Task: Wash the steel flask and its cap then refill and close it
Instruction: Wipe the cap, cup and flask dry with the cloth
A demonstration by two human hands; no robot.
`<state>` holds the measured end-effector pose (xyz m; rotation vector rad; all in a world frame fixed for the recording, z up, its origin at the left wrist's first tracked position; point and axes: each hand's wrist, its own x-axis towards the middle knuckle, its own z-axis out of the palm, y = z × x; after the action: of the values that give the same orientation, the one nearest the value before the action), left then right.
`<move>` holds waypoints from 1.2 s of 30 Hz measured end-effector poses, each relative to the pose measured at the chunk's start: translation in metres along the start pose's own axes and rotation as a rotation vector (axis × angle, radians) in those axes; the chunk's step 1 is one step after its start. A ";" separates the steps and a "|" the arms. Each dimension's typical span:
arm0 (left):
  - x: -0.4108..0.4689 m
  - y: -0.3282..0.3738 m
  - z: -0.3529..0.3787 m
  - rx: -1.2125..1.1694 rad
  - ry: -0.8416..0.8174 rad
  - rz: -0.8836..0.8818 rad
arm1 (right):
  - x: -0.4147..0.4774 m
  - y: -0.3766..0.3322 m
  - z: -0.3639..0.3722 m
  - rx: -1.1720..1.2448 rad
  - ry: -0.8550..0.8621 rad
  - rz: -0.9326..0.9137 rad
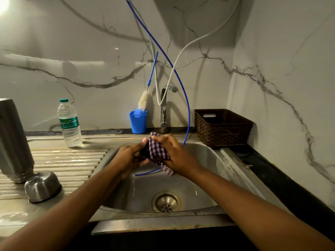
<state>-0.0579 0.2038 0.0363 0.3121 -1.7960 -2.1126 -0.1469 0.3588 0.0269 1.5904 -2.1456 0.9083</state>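
A: What is the biggest thing there?
B: The steel sink (199, 178), set in the counter (68, 160). Both hands hang over its basin, beyond the drain (166, 201).
A: And the flask?
B: The steel flask (12, 142) stands on the ribbed part of the counter, well to the left of the left hand (130, 158) and apart from it. A brown basket (223, 127) sits in the counter's back corner, right of the right hand (174, 156).
A: Anything else on the left?
B: 1 clear water bottle (69, 124) with a green top, behind and left of the left hand. The steel cap (42, 185) lies mouth down just beside the flask's foot, nearer the person than the left hand.
A: Behind the hands?
B: The tap (164, 109) is straight behind them. Just left of it is a blue cup (138, 124) with a bottle brush (143, 102) leaning in it. A blue tube (188, 113) hangs down past the right hand into the basin.
A: How are the hands set?
B: The right hand's fingers are curled round a checked cloth (157, 149) and press it against a dark thing (145, 151), which the left hand grips with curled fingers. I cannot tell what that thing is, because cloth and fingers hide most of it.
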 end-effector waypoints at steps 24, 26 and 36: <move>0.002 -0.011 0.000 -0.208 0.031 0.057 | 0.002 0.001 -0.008 0.678 0.137 0.382; 0.002 -0.013 0.002 -0.198 -0.006 0.035 | 0.003 -0.005 0.003 0.667 0.138 0.334; 0.000 -0.013 0.005 -0.160 0.012 0.002 | 0.006 0.006 0.000 0.151 0.402 0.146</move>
<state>-0.0612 0.2097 0.0242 0.2810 -1.6074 -2.2314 -0.1547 0.3552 0.0290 1.1951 -1.9596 1.3362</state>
